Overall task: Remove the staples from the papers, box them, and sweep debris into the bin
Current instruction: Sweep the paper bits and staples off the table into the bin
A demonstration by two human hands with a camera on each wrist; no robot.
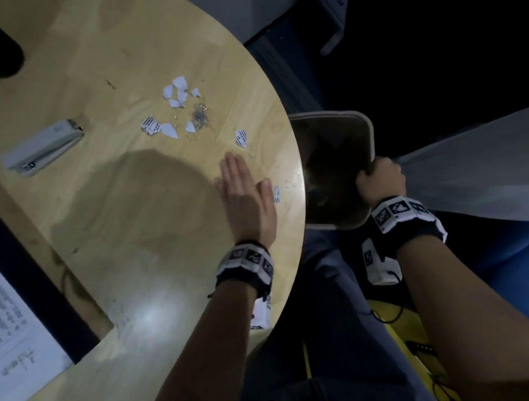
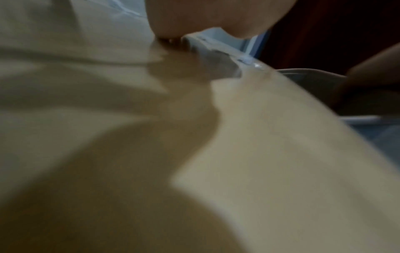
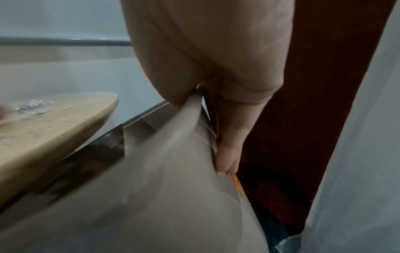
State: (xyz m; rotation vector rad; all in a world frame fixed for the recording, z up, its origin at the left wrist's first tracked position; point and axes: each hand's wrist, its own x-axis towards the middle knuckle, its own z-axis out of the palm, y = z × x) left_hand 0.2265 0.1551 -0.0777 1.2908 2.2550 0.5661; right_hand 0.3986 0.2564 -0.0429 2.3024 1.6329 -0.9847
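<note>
Head view: the left hand (image 1: pixel 244 196) lies flat on the round table (image 1: pixel 121 223), fingers straight and together, beside a scrap (image 1: pixel 276 194) near the edge. The right hand (image 1: pixel 380 181) curls round the rim of the bin (image 1: pixel 330 120), held against the table edge, mouth upward. More scraps (image 1: pixel 177 105) and staples (image 1: pixel 200 116) lie farther off.

Left wrist view: blurred tabletop, little else.

Right wrist view: fingers (image 3: pixel 229 154) clamp the bin rim.

Likely best: keep the rim under the edge and sweep toward it with the flat hand.
</note>
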